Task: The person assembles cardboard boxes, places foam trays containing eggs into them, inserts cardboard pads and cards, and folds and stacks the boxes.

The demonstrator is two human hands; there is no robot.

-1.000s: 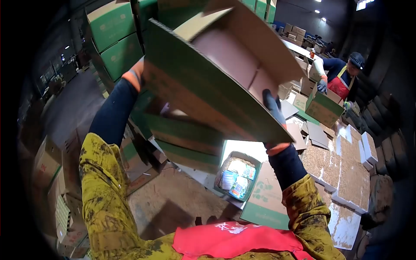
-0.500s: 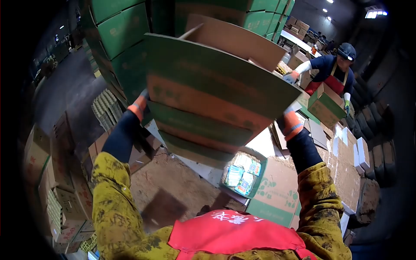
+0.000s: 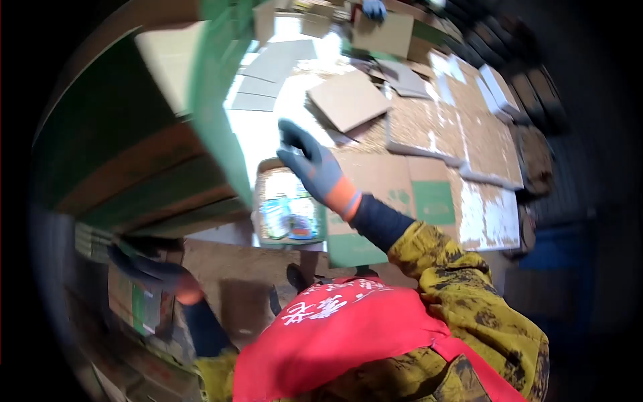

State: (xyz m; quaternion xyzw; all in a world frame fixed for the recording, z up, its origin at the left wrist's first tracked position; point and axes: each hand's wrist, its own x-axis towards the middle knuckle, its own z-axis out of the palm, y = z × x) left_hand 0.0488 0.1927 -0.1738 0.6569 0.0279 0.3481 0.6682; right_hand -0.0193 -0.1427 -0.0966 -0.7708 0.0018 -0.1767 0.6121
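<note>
Green-and-brown cardboard carton (image 3: 134, 141): best steadied from beneath; left hand (image 3: 157, 275) grip unreadable, blurred; right hand (image 3: 315, 167) fingers apart, free.

Grey gloves with orange cuffs on right hand (image 3: 309, 164) and left hand (image 3: 151, 271); navy undersleeves, stained yellow jacket, red apron.

A long work surface (image 3: 429, 134) runs away from here, its top crumbly brown with white patches along the edges. Loose flat sheets of cardboard (image 3: 348, 100) lie scattered on it, grey and tan, overlapping at odd angles. Strong light washes out the near strip (image 3: 268, 134) to plain white. To the right the room falls into darkness, with a row of dark rounded sacks (image 3: 542, 100) just beside the surface. The floor (image 3: 234, 268) below is bare, dusty brown
</note>
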